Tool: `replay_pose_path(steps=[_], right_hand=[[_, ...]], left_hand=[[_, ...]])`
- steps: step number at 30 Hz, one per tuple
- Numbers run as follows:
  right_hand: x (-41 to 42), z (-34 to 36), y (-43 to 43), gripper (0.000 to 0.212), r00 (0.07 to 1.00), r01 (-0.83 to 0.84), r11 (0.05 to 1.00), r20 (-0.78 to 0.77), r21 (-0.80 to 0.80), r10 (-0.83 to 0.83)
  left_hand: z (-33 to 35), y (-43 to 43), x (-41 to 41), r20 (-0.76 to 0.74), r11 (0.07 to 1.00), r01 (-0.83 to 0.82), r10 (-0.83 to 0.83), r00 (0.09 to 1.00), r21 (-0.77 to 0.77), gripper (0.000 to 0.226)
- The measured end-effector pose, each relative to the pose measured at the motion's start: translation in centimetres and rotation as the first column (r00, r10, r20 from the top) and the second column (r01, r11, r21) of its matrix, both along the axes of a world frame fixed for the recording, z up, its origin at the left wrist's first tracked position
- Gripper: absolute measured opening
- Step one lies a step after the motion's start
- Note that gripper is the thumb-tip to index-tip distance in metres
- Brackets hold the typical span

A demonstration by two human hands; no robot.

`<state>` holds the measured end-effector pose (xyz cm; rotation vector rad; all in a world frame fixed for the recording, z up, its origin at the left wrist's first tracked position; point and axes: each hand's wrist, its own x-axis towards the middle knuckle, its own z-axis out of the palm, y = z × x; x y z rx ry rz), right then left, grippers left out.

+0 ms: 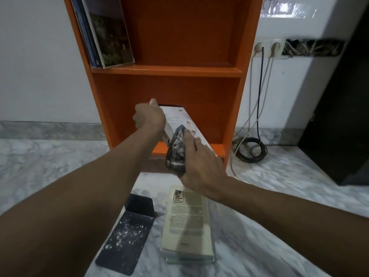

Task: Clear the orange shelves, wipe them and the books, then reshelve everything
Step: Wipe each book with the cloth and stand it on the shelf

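The orange shelf unit (167, 70) stands against the wall ahead of me. My left hand (148, 116) grips the top edge of a white book (180, 118), held tilted in front of the lower compartment. My right hand (199, 158) holds a crumpled dark cloth (176, 148) against the book's cover. Two books (107, 35) lean at the left of the upper compartment. A small stack of pale books (186, 224) lies on the marble floor below my right wrist.
A black metal bookend (127, 230), speckled white, lies on the floor left of the stack. Coiled cables (251, 149) run from wall sockets (267, 47) right of the shelf. A dark cabinet (343, 116) stands at the far right.
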<state>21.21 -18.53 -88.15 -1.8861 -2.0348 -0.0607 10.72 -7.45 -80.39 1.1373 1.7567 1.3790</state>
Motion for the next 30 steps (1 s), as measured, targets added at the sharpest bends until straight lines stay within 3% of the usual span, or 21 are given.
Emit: replay_pose_path(steps=[5, 7, 9, 13, 15, 17, 18, 20, 21, 23, 24, 25, 27, 30], right_hand=[[3.1, 2.3, 1.2, 0.059, 0.995, 0.079, 0.996, -0.061, 0.031, -0.077], [4.3, 2.4, 1.3, 0.053, 0.984, 0.083, 0.995, -0.163, 0.062, -0.072], [5.3, 2.9, 1.0, 0.044, 0.929, 0.091, 0.995, -0.363, 0.050, -0.067], [6.8, 4.6, -0.7, 0.018, 0.581, -0.088, 0.995, -0.810, 0.037, 0.082], [7.1, 5.1, -1.2, 0.021, 0.405, -0.140, 0.990, -0.910, 0.031, 0.086], [7.1, 4.6, -1.3, 0.026, 0.273, -0.158, 0.987, -0.961, 0.008, 0.051], [7.0, 4.2, -1.2, 0.027, 0.224, -0.168, 0.986, -0.974, 0.001, 0.039], [6.7, 3.7, -1.1, 0.032, 0.158, -0.184, 0.983, -0.987, -0.012, 0.018], [6.7, 3.6, -1.1, 0.037, 0.141, -0.178, 0.984, -0.990, -0.030, -0.005], [6.7, 4.2, -0.6, 0.043, 0.148, -0.127, 0.989, -0.987, -0.076, -0.057], [6.8, 4.7, -0.3, 0.045, 0.175, -0.081, 0.992, -0.981, -0.097, -0.082], [6.9, 5.5, 0.1, 0.044, 0.208, -0.026, 0.993, -0.973, -0.113, -0.105], [7.3, 7.2, 0.9, 0.030, 0.236, 0.107, 0.990, -0.965, -0.094, -0.117], [8.0, 10.1, 2.3, 0.016, 0.183, 0.257, 0.966, -0.983, 0.018, -0.030]], left_hand=[[1.2, -0.9, 1.3, -0.158, 0.993, 0.119, -0.115, 0.981, 0.013, 0.033], [1.9, -0.8, 1.7, -0.136, 0.981, 0.189, -0.181, 0.974, 0.044, 0.040], [2.4, -0.7, 1.9, -0.088, 0.965, 0.246, -0.238, 0.967, 0.094, 0.052], [0.3, -0.8, 0.7, -0.118, 0.984, 0.165, -0.156, 0.981, 0.072, 0.067], [-1.5, -0.8, -0.7, 0.144, 0.950, 0.307, -0.297, 0.944, -0.058, 0.076], [-2.3, -1.2, -1.8, 0.457, 0.824, 0.565, -0.488, 0.744, -0.039, 0.068], [-2.2, -1.4, -1.9, 0.532, 0.795, 0.606, -0.512, 0.675, -0.004, 0.061], [-2.1, -1.1, -1.8, 0.563, 0.818, 0.571, -0.503, 0.656, 0.065, 0.050], [-1.9, -1.0, -1.7, 0.553, 0.838, 0.534, -0.500, 0.666, 0.114, 0.049], [-2.6, 0.2, -2.1, 0.524, 0.882, 0.446, -0.456, 0.720, 0.154, 0.079], [-3.4, 1.5, -2.5, 0.511, 0.902, 0.406, -0.421, 0.749, 0.148, 0.094], [-4.0, 2.7, -2.9, 0.499, 0.908, 0.394, -0.411, 0.763, 0.145, 0.096], [-3.7, 2.5, -3.3, 0.464, 0.914, 0.379, -0.400, 0.791, 0.142, 0.072], [-2.5, 1.1, -2.8, 0.360, 0.897, 0.408, -0.442, 0.822, 0.170, 0.053]])
